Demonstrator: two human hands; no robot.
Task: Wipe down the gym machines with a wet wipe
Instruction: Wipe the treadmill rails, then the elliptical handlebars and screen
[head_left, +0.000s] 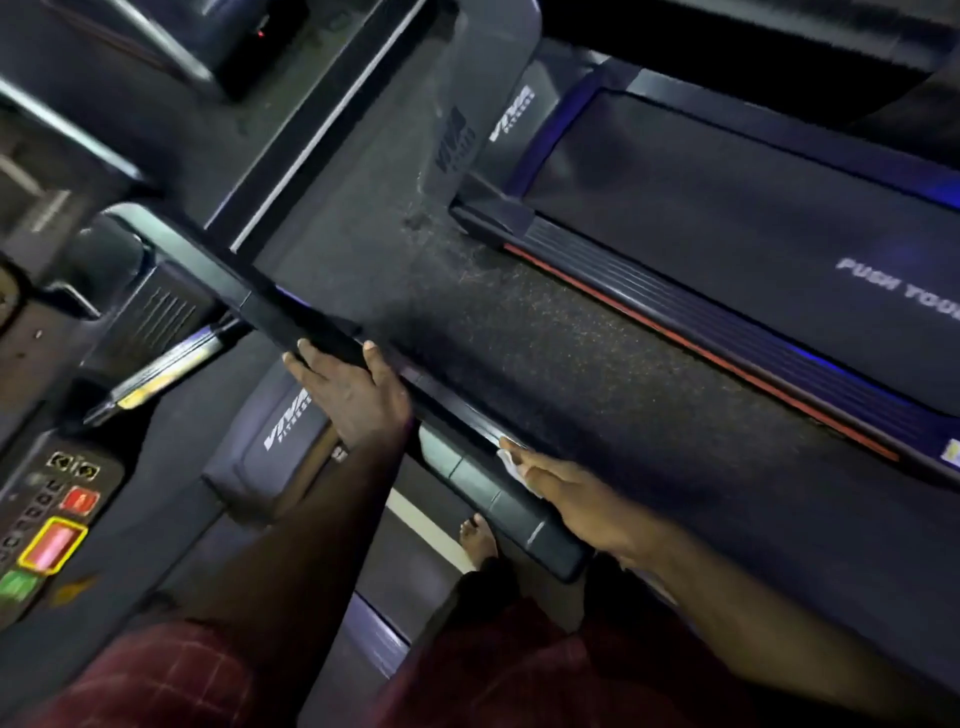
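I stand on a dark treadmill whose black side handrail (467, 483) runs diagonally from the upper left to the lower middle. My left hand (350, 389) holds the rail higher up, thumb on one side and fingers on the other. Further down the rail, my right hand (576, 496) lies with straight fingers on a white wet wipe (511, 460) and presses it against the rail's outer edge. Most of the wipe is hidden under the fingers.
The treadmill console (52, 540) with red, green and yellow-edged buttons is at the lower left. A second treadmill (727, 234) with a red-striped side rail stands at the right, beyond a strip of speckled floor (571, 353). A bare foot (478, 535) shows below the rail.
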